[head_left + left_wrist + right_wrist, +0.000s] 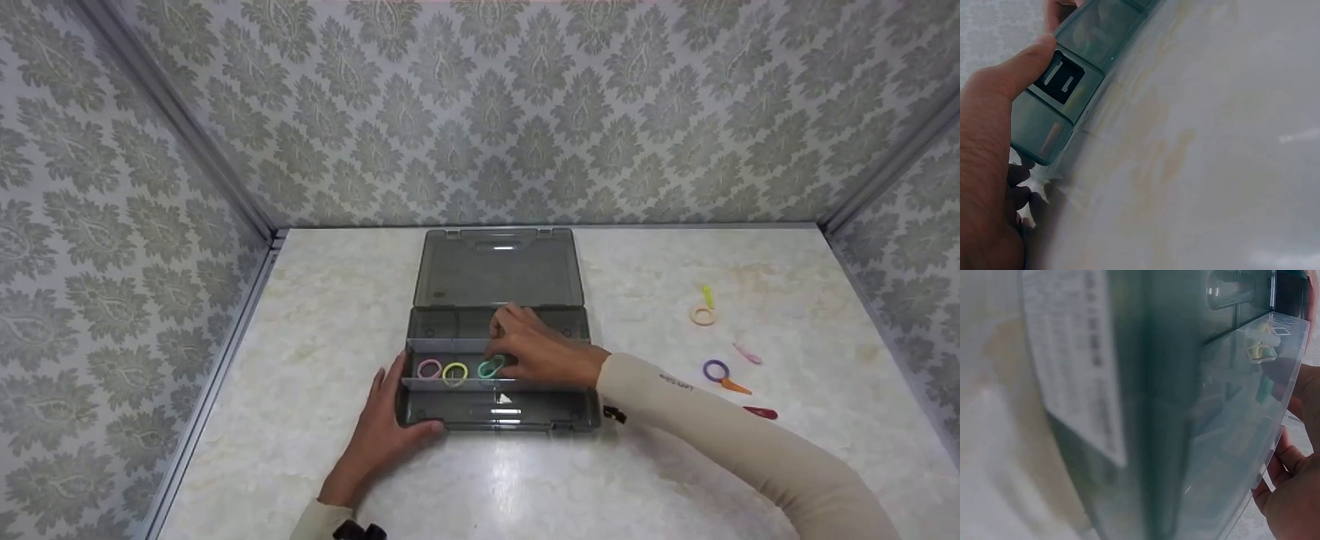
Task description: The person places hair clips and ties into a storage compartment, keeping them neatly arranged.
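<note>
A smoky grey plastic organizer box (459, 417) lies on the table with its lid (498, 270) folded back. Clear dividers split its inside into long rows. In the middle row sit a pink hair tie (430, 368) and a yellow hair tie (454, 373). My right hand (541, 351) reaches into that row and pinches a teal hair tie (490, 367) between thumb and finger; the fingertips are partly hidden. At the front left corner, my left hand (384, 420) grips the box, its thumb (1033, 63) against the front wall and fingers along the left side.
Right of the box lie a peach hair tie (703, 316), a purple hair tie (716, 370), and yellow (707, 295), pink (747, 354), orange (736, 386) and red (760, 412) hair clips. Patterned walls (491, 120) border the table (330, 300) at the back and sides.
</note>
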A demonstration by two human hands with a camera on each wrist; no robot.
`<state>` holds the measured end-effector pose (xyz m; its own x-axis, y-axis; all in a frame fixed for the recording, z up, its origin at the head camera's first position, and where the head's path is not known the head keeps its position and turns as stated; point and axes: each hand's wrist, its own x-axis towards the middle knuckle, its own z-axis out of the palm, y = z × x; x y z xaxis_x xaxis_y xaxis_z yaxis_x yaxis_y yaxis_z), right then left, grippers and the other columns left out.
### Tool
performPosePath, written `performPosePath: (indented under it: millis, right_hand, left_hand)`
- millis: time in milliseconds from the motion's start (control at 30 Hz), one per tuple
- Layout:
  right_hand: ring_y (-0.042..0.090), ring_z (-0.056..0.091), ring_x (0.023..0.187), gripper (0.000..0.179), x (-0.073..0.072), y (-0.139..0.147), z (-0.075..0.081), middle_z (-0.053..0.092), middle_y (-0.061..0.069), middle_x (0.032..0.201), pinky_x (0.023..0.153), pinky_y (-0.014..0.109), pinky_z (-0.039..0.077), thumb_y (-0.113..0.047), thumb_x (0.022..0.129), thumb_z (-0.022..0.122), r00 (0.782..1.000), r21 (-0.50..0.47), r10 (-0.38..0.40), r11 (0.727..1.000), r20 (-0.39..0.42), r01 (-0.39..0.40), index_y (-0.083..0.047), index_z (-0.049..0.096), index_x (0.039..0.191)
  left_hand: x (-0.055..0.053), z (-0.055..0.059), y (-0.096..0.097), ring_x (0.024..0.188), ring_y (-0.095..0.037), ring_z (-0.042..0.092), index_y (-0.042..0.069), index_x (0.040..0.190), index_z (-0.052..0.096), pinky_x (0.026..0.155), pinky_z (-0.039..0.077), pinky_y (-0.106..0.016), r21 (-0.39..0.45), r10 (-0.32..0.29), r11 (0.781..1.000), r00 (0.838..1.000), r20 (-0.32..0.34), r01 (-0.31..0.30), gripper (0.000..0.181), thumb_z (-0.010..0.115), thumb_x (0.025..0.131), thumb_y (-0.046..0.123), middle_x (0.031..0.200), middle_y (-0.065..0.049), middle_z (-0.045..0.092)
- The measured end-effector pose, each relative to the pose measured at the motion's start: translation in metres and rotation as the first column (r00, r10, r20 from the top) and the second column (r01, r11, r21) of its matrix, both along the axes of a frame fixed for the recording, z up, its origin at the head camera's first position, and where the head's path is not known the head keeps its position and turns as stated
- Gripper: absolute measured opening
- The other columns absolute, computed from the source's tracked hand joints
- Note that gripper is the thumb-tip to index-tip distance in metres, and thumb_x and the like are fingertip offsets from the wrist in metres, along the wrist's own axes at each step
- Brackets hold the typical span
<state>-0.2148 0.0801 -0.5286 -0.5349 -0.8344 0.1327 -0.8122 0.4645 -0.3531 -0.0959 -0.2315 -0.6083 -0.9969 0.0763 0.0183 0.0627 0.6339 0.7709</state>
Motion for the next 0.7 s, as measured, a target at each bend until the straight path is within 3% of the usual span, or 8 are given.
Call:
performPosePath:
  millis: [467, 700]
  right_hand:
    - [0.027, 0.049, 0.124, 0.020, -0.004, -0.015, 0.000, 0.060, 0.008, 0.131, 0.109, 0.053, 0.046, -0.026, 0.099, 0.088, 0.999, 0.074, 0.047, 0.996, 0.003, -0.047, -0.016, 0.086, 0.117]
    - [0.027, 0.049, 0.127, 0.023, -0.004, -0.020, 0.004, 0.062, 0.008, 0.134, 0.109, 0.052, 0.046, -0.025, 0.099, 0.088, 0.998, 0.132, 0.063, 0.989, 0.007, -0.064, -0.017, 0.086, 0.120]
  left_hand:
    - [-0.001, -0.001, -0.003, 0.166, -0.056, 0.011, 0.022, 0.178, 0.017, 0.127, 0.025, -0.077, -0.016, -0.013, 1.000, 1.000, -0.003, 0.013, 0.131, 0.096, 0.080, 0.058, 0.180, -0.020, 0.028]
    - [0.000, 0.001, 0.000, 0.166, -0.055, 0.011, 0.021, 0.178, 0.018, 0.129, 0.023, -0.074, -0.021, -0.010, 1.000, 1.000, 0.001, 0.010, 0.131, 0.097, 0.080, 0.057, 0.180, -0.019, 0.028]
